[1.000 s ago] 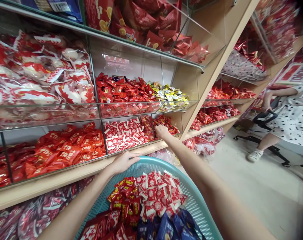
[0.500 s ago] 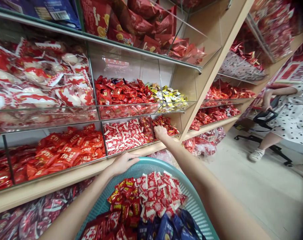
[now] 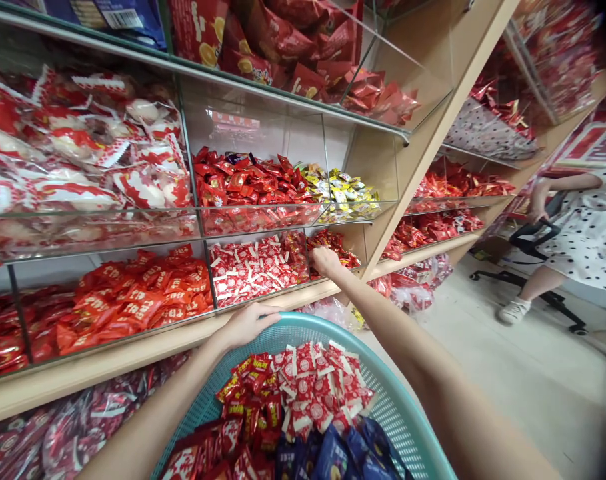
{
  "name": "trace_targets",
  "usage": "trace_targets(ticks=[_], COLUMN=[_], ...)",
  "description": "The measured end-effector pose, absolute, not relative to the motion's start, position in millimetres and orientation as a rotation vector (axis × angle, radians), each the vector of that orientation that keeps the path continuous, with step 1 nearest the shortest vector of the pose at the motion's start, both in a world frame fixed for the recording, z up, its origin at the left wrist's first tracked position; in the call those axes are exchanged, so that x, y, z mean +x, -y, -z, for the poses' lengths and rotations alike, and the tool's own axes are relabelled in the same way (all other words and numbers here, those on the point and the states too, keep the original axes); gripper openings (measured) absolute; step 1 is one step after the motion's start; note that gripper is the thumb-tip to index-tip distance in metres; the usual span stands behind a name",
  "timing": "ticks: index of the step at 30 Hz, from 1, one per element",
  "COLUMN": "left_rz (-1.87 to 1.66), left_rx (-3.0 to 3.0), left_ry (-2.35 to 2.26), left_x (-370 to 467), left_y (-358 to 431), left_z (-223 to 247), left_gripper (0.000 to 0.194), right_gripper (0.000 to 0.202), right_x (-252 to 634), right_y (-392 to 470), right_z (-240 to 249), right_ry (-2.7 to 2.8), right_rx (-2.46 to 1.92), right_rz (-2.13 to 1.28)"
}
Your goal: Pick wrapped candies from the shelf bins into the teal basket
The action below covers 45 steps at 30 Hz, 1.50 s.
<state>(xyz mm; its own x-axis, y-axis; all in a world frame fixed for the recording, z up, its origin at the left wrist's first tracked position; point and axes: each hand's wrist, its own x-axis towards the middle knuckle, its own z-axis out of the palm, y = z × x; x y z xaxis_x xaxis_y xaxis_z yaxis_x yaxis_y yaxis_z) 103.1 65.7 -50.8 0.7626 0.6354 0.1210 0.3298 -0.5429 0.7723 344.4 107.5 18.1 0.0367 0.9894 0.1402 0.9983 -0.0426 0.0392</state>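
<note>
My left hand (image 3: 250, 323) grips the far rim of a teal plastic basket (image 3: 403, 400), its fingers closed over the edge. Inside the basket lie red-and-white wrapped candies (image 3: 313, 380), red packets with yellow lettering (image 3: 253, 373), larger red packets (image 3: 203, 450) and dark blue packets (image 3: 337, 453). Reaching across the basket, my right hand (image 3: 327, 261) is at the front of a small lower compartment of dark red wrapped candies (image 3: 345, 247). Its fingers are curled closed; whatever they hold is hidden behind the hand.
Glass-fronted wooden shelves (image 3: 377, 263) hold red candies (image 3: 247, 183), yellow candies (image 3: 345, 190), orange-red packets (image 3: 137, 287) and white-and-red packets (image 3: 83, 147). Plastic bags (image 3: 407, 287) lie below the shelf. At right, a person in a dotted dress (image 3: 593, 233) sits on a wheeled chair (image 3: 557, 303).
The view has shifted slightly, so the shelves sit a little further right. My right hand stays at the same compartment, and my left hand stays on the rim.
</note>
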Motion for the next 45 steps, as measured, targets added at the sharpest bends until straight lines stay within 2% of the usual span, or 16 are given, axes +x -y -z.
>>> trace_targets(ticks=[6,12,15,25,35,42,45], left_rz=[-0.513,-0.518,-0.513,-0.539,-0.552,-0.542,-0.544], left_rx=[2.167,2.154,2.178,2.153,2.108,2.142,2.160], left_ry=[-0.735,-0.746,-0.748,-0.746,-0.738,-0.691,-0.678], left_x=[103.2,103.8,104.5,104.9,106.0,106.1,106.2], left_y=[-65.9,-64.1,-64.1,-64.6,-65.6,-66.0,-65.8], left_z=[50.8,49.4,48.6,49.2,51.7,49.8,49.0], left_gripper=[0.042,0.042,0.042,0.041,0.039,0.038,0.037], right_gripper=[0.013,0.010,0.009,0.009,0.020,0.035,0.034], right_x=[368.4,373.5,369.7,353.7,312.8,301.4,300.1], right_y=[-98.5,-65.1,-46.9,-20.2,7.6,22.0,24.3], right_z=[-32.2,-29.9,-25.1,-22.1,-18.2,-12.3,-10.5], right_ry=[2.053,1.232,1.052,0.958,1.060,1.253,1.345], right_rx=[-1.999,-1.368,-1.205,-1.176,-1.030,-1.071,-1.088], right_rz=[0.038,-0.888,-1.096,-1.195,-1.699,-1.664,-1.611])
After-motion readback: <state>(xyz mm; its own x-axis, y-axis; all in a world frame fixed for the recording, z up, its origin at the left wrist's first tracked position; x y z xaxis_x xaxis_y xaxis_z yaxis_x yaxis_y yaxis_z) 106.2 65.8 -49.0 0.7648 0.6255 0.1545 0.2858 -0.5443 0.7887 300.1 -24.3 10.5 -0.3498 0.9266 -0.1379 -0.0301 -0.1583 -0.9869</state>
